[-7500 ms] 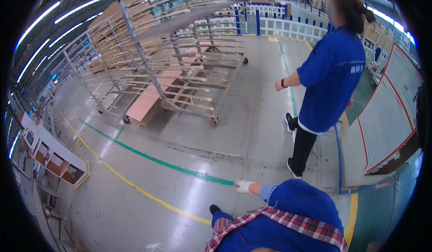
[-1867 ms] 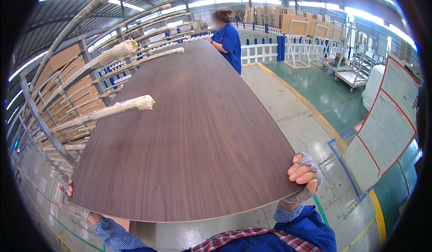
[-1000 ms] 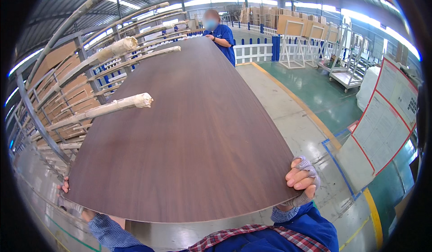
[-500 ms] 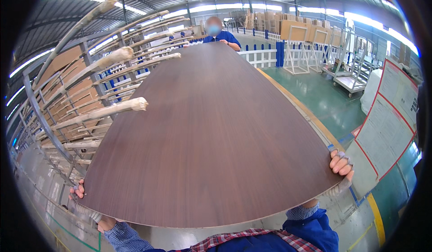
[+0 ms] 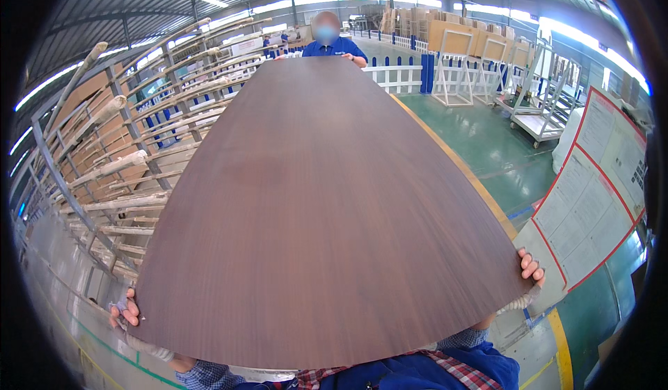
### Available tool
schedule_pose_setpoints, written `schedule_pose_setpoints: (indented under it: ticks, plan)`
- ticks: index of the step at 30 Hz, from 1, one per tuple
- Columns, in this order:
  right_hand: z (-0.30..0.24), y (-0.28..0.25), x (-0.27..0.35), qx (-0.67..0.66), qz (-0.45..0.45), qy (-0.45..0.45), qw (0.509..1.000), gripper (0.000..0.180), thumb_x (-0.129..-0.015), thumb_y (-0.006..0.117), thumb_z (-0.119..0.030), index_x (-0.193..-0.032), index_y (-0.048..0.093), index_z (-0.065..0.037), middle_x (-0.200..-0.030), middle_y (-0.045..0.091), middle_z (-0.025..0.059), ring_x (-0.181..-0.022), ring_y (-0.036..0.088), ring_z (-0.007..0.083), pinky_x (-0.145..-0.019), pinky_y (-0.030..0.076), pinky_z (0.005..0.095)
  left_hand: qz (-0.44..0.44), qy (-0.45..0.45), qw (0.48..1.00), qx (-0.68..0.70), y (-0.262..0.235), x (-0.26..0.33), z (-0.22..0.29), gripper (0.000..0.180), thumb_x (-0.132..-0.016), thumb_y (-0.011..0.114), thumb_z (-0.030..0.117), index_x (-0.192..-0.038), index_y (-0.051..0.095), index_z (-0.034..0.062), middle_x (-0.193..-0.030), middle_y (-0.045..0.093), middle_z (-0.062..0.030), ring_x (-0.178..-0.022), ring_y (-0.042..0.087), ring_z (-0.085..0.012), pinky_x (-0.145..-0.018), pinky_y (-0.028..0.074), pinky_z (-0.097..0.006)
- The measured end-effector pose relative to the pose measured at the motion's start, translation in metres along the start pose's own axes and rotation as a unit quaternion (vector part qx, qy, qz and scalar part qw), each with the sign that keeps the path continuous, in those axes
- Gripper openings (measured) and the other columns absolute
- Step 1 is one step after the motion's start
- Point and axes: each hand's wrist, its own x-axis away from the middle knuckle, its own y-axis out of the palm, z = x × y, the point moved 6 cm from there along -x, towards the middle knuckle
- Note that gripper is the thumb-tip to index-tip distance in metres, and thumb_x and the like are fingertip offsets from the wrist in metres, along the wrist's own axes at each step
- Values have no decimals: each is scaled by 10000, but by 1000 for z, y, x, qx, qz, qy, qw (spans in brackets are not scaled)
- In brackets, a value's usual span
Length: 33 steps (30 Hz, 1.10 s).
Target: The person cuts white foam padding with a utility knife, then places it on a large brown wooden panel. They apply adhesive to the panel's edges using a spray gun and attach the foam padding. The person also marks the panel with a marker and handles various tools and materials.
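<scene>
Dark brown wood-veneer panel [image 5: 320,209] lying flat before us; we are gripping near corners, left hand [image 5: 125,313] and right hand [image 5: 530,268] curled over edges; blue-jacketed co-worker [image 5: 332,42] holding far end beside metal rack [image 5: 118,153].

Just one view here, a fisheye head cam. It looks forward and down along the brown panel [image 5: 327,209], really close up.

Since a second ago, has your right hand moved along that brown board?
Yes. The right hand slid out from the near edge to the right corner of the brown board, toward the poster stand.
</scene>
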Motion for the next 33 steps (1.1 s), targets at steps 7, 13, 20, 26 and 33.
schedule_pose_setpoints:
  ticks: [7,13,20,26,33]
  plan:
    - [-87,-98,-42,-4,71,34,997,352,-964,394,-253,-727,610,-109,-671,568,16,-849,533,191,-966,380,364,-40,-79,994,62,76,102,-45,396,-951,350,382,-1065,592,91,-974,611,-15,-1085,471,-157,-1075,273,-399]
    - [-143,-172,-61,-39,105,80,990,381,-942,435,-254,-625,605,-129,-642,566,8,-885,549,206,-965,384,383,43,-208,970,116,86,195,-71,673,-861,408,546,-1381,411,118,-1473,289,-150,-1288,344,-356,-1084,246,-503]
    - [-200,-265,-51,-19,182,117,976,351,-899,498,-263,-573,561,-148,-592,539,-15,-888,568,192,-983,388,405,19,-408,912,-35,56,298,-78,931,-758,501,720,-1402,355,63,-1419,369,-159,-1273,378,-332,-1059,312,-453]
    - [-252,-361,-44,-447,264,220,826,381,-881,485,-404,-1099,585,-108,-1155,541,75,-1156,451,228,-1050,294,436,-61,-608,722,-326,34,401,-96,842,-774,592,631,-1315,447,2,-1288,498,-116,-1172,470,-206,-985,379,-346]
    - [-346,-440,-66,-414,384,292,772,585,-930,288,-490,-1458,194,-255,-1518,206,-76,-1395,168,99,-1061,173,576,93,-618,576,-527,31,584,-103,704,-758,693,510,-1192,541,-22,-1075,613,-105,-937,578,-197,-812,468,-328]
